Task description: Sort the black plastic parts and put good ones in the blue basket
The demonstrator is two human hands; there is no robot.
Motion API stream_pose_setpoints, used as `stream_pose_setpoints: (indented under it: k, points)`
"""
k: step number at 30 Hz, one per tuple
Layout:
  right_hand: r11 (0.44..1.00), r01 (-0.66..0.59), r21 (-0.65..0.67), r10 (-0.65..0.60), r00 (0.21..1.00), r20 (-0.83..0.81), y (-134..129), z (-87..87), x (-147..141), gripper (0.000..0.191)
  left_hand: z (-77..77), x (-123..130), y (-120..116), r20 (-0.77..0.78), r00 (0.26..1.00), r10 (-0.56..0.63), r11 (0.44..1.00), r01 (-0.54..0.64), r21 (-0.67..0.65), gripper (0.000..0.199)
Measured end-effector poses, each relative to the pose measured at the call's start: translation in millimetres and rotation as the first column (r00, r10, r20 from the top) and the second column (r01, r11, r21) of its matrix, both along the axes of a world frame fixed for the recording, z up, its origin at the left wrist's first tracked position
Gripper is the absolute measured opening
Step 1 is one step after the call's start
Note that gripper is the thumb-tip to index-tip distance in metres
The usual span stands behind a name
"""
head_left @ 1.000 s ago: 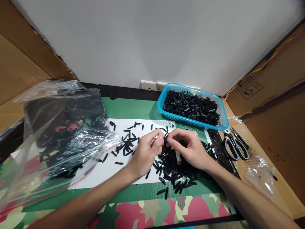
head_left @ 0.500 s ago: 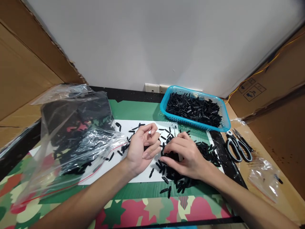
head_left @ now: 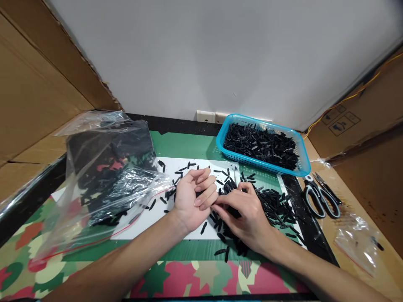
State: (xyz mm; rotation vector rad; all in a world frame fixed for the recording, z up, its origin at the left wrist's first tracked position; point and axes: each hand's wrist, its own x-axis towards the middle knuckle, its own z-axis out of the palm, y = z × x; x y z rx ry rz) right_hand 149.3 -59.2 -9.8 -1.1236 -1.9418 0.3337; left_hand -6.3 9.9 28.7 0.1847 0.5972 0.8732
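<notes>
Above black pieces (head_left: 277, 205), your right hand (head_left: 247, 214) nearly joins thumb and forefinger beside your curl-fingered left hand (head_left: 194, 201); anything pinched, I can't tell

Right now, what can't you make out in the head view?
Head view: what, if anything, the left hand holds; curled fingers cover the palm.
Head view: whether the right hand pinches anything; detail at its tips is too small.
Head view: the blue basket's floor; heaped black pieces cover it.
Head view: the dark item by the small bag; too small.
</notes>
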Motion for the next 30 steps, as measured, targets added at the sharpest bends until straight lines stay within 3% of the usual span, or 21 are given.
stream_pose_setpoints:
  k: [5,9,12,14,16,19,23,30]
  points:
    - [0.996,-0.081,0.033,0.079,0.996,0.037,-1.0,5.6,1.9,0.009,-3.1,-0.5,2.3,-0.027,1.000,-0.012,1.000,0.013,0.023,0.042]
    - [0.996,-0.079,0.044,0.084,0.992,-0.099,0.9,15.9,7.8,0.007,-2.1,-5.1,11.0,-0.069,0.997,0.019,0.997,-0.013,0.078,0.044]
    - [0.986,-0.057,-0.156,-0.002,0.935,-0.355,6.1,20.8,13.7,0.008,-1.7,-6.5,15.6,-0.120,0.993,-0.003,0.992,0.018,0.125,0.044]
    - [0.945,-0.101,-0.312,-0.078,0.854,-0.514,11.0,22.3,17.6,0.009,-3.0,-5.5,14.8,-0.160,0.986,-0.048,0.987,0.072,0.143,0.043]
    - [0.911,-0.165,-0.378,-0.111,0.784,-0.611,16.0,23.2,21.1,0.014,-5.6,-3.7,10.4,-0.210,0.972,-0.106,0.972,0.146,0.186,0.040]
    - [0.897,-0.201,-0.394,-0.131,0.730,-0.671,21.8,24.0,25.1,0.020,-10.2,-1.4,-0.1,-0.341,0.931,-0.128,0.885,0.263,0.385,0.035]
    - [0.886,-0.224,-0.406,-0.142,0.703,-0.697,25.1,23.2,27.7,0.023,-14.0,-0.8,-11.9,-0.524,0.851,0.023,0.740,0.338,0.582,0.033]
    - [0.880,-0.238,-0.412,-0.141,0.696,-0.704,25.9,19.7,27.2,0.022,-18.6,-0.9,-15.9,-0.566,0.812,0.142,0.667,0.344,0.661,0.029]
